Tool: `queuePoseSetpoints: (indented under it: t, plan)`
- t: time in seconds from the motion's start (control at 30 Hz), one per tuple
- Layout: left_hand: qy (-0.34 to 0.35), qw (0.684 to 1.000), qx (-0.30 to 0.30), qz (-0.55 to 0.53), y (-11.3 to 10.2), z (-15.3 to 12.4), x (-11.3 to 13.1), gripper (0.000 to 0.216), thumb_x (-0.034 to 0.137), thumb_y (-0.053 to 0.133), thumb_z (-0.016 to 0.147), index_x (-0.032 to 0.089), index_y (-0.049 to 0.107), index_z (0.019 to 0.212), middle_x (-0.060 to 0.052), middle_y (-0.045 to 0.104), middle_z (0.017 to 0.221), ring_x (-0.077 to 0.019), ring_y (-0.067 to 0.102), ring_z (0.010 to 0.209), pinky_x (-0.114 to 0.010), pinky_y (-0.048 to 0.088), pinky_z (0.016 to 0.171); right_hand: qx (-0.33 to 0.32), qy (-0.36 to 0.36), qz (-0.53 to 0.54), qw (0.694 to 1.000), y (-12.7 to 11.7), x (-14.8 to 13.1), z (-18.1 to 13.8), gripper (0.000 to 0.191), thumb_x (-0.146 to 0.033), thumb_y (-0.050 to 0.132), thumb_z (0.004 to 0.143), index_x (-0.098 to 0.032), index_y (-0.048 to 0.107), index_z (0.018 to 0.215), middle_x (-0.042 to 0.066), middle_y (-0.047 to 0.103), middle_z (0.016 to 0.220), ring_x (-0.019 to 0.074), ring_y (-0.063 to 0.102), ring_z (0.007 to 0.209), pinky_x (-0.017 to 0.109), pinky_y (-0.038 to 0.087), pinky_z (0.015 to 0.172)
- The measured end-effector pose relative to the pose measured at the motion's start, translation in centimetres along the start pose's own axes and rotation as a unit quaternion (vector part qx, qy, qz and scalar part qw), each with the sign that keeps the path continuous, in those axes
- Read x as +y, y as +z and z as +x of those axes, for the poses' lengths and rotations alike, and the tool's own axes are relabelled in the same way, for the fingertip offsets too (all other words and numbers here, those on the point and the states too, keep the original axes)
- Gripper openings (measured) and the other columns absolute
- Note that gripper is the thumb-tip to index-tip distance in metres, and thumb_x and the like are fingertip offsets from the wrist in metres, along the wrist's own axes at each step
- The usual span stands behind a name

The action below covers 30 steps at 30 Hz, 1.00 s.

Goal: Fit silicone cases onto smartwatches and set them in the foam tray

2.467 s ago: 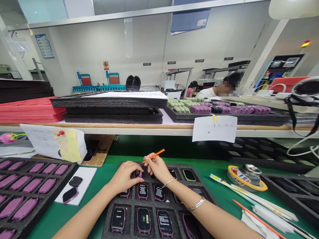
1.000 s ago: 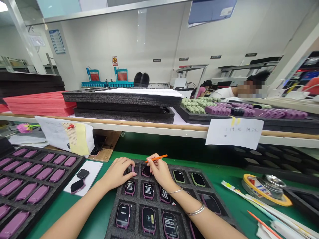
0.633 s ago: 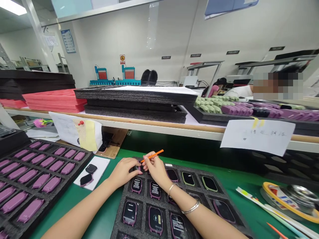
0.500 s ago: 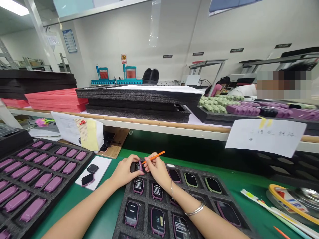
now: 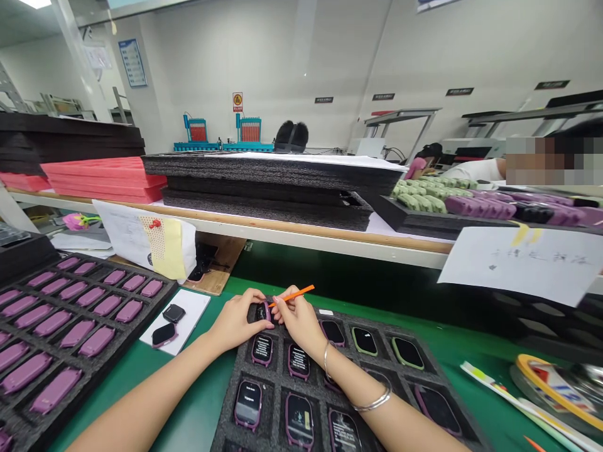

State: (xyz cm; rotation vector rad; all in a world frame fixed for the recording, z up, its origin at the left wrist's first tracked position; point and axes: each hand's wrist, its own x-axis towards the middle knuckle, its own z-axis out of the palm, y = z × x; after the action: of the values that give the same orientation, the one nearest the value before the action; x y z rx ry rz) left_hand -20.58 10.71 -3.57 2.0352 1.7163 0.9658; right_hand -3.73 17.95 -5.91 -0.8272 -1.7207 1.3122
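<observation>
At the back left corner of a black foam tray (image 5: 277, 376), my left hand (image 5: 239, 319) grips a purple smartwatch body (image 5: 262, 311) between thumb and fingers. The watch is tilted and its screen is lit. My right hand (image 5: 298, 319) pinches an orange stick (image 5: 294, 294), whose lower end meets the side of that watch; the exact contact is hidden by the fingers. More watches lie in the tray pockets, among them a lit purple one (image 5: 262, 349) just below my left hand and a green-framed one (image 5: 364, 340) to the right.
Left stands a foam tray of purple watch bodies (image 5: 56, 389). Two watches (image 5: 164, 334) lie on a white card (image 5: 194, 306). Toothbrushes (image 5: 490, 380) and a tape roll (image 5: 560, 389) are at right. A shelf (image 5: 301, 240) with foam stacks (image 5: 264, 188) crosses behind; another person sits beyond.
The camera view has shifted slightly. Both hands keep almost the same place at the watch, with the orange stick still against its side.
</observation>
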Motion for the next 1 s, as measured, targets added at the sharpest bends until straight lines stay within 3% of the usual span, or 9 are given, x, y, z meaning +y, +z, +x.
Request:
queuePoseSetpoints:
  t: [0.17,0.33,0.4,0.53,0.67,0.73,0.87,1.0]
  plan:
    - [0.008,1.000,0.009,0.021,0.0,0.0,0.0,0.036,0.034,0.077,0.078,0.025,0.052,0.101,-0.002,0.067,0.104,-0.0247,0.067,0.098,-0.039,0.052,0.086,-0.005,-0.001,-0.008,1.000,0.0,-0.1,-0.1,0.022,-0.035,0.059,0.099,-0.014,0.064,0.100,-0.002,0.066,0.079,0.0105,0.063,0.062,0.026,0.056,0.060]
    - [0.048,0.997,0.018,0.060,-0.2,-0.6,1.4,0.025,0.031,0.071,0.083,0.021,0.059,0.103,-0.008,0.060,0.108,-0.0284,0.057,0.107,-0.044,0.045,0.095,0.001,-0.008,-0.002,1.000,0.0,-0.4,-0.2,0.020,-0.034,0.061,0.098,-0.014,0.064,0.100,-0.002,0.066,0.080,0.0106,0.063,0.062,0.027,0.056,0.060]
    - [0.086,0.994,-0.014,0.069,-0.3,-1.4,2.4,0.013,0.035,0.068,0.087,0.023,0.065,0.093,-0.006,0.060,0.106,-0.0265,0.056,0.107,-0.042,0.043,0.096,0.014,-0.009,0.008,1.000,-0.1,-0.7,-0.3,0.021,-0.034,0.060,0.098,-0.014,0.064,0.100,-0.002,0.066,0.080,0.0105,0.063,0.062,0.027,0.056,0.060]
    - [0.141,0.984,-0.082,0.076,-1.0,-3.1,3.9,0.019,0.040,0.067,0.089,0.025,0.070,0.078,-0.004,0.061,0.110,-0.0246,0.057,0.109,-0.040,0.041,0.099,0.052,-0.003,0.032,0.998,-0.9,-1.4,-0.9,0.023,-0.037,0.058,0.100,-0.014,0.063,0.101,-0.002,0.065,0.080,0.0097,0.062,0.060,0.024,0.055,0.056]
    - [0.123,0.986,-0.079,0.076,-2.1,-4.5,3.7,0.014,0.037,0.072,0.084,0.025,0.071,0.091,-0.008,0.060,0.116,-0.0291,0.056,0.111,-0.046,0.041,0.098,0.042,0.013,0.048,0.998,-1.4,-1.9,-2.5,0.026,-0.040,0.062,0.097,-0.014,0.061,0.093,-0.004,0.063,0.073,0.0082,0.059,0.054,0.021,0.050,0.048]
    - [0.111,0.989,-0.074,0.062,-2.5,-5.0,3.3,0.017,0.033,0.074,0.083,0.025,0.069,0.098,-0.008,0.062,0.119,-0.0284,0.057,0.114,-0.044,0.043,0.099,0.025,0.018,0.054,0.998,-1.0,-2.1,-3.4,0.036,-0.051,0.065,0.091,-0.016,0.057,0.086,-0.004,0.062,0.068,0.0090,0.060,0.051,0.021,0.050,0.046]
    - [0.088,0.994,-0.054,0.022,-2.5,-5.6,2.0,0.020,0.032,0.075,0.084,0.025,0.069,0.102,-0.005,0.071,0.114,-0.0235,0.062,0.114,-0.037,0.047,0.100,-0.019,0.014,0.058,0.998,0.1,-2.5,-4.5,0.053,-0.072,0.065,0.077,-0.022,0.050,0.079,-0.002,0.064,0.065,0.0147,0.066,0.056,0.027,0.055,0.053]
    - [0.078,0.996,-0.032,-0.002,-1.9,-5.5,1.1,0.020,0.032,0.082,0.078,0.026,0.074,0.095,-0.002,0.077,0.105,-0.0233,0.066,0.110,-0.037,0.047,0.100,-0.053,0.005,0.045,0.998,0.5,-2.8,-4.6,0.051,-0.073,0.062,0.079,-0.024,0.050,0.078,0.000,0.065,0.066,0.0182,0.068,0.064,0.031,0.056,0.062]
